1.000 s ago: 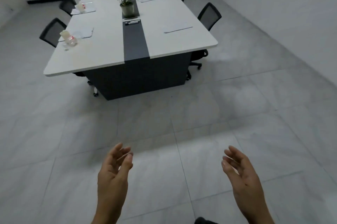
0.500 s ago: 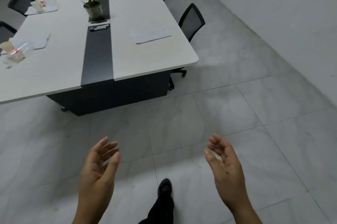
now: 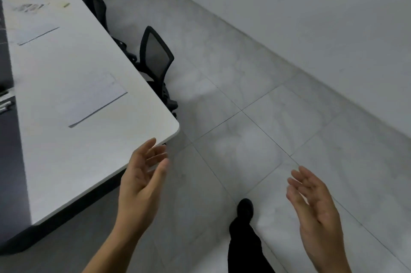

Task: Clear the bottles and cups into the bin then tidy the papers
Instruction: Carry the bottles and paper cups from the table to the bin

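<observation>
- Both hands, left (image 3: 142,181) and right (image 3: 315,208), hung empty with fingers loosely spread above the tiled floor (image 3: 255,130).
- Papers (image 3: 93,97) lay flat on the white surface (image 3: 73,161) beside a mesh office chair (image 3: 156,54).

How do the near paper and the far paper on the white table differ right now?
The near paper lies near the corner of the table, by the closest chair; the far paper lies further up, closer to the dark centre strip. The near paper is just ahead of the left hand; the far paper is well beyond it. Both are white, flat and untouched.
</observation>
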`<state>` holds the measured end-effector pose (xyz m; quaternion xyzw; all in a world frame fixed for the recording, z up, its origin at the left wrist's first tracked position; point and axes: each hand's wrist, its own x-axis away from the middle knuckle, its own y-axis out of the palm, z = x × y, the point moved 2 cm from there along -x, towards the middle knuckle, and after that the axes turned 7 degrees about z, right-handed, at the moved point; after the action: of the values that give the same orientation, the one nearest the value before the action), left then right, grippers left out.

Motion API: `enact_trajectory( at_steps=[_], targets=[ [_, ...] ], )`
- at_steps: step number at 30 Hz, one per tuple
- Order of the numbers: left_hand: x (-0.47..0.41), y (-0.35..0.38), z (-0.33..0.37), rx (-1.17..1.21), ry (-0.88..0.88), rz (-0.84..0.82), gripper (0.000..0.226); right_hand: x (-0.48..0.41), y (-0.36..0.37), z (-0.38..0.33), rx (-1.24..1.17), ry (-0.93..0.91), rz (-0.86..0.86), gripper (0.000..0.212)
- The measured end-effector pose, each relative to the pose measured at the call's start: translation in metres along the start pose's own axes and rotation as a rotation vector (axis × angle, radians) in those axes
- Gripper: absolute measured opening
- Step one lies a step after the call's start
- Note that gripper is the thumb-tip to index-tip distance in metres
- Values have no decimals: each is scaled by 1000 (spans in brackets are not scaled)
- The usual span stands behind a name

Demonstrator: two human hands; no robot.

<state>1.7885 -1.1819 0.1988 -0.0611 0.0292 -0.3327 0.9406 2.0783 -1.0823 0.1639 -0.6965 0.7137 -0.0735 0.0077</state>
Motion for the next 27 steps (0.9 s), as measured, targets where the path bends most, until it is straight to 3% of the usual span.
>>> enact_trajectory(
  at_steps=[4,8,13,18,23,27],
  targets=[
    [-83,86,-28,-72,-55,5,44,-121,31,24,16,53,5,40],
    [-168,147,-17,-78,-105,90,41,-258,86,-4,42,65,-106,38],
    [-283,174,12,-54,-84,274,44,-407,188,-70,84,-32,-332,39],
    [-401,201,-11,16,-120,401,46,-521,304,-85,140,-91,-492,43],
    [-563,232,-39,34,-126,395,47,-634,412,-95,189,-94,-469,43],
    [-708,248,-15,24,-54,377,45,-723,492,-135,194,-132,-457,43]
  ],
)
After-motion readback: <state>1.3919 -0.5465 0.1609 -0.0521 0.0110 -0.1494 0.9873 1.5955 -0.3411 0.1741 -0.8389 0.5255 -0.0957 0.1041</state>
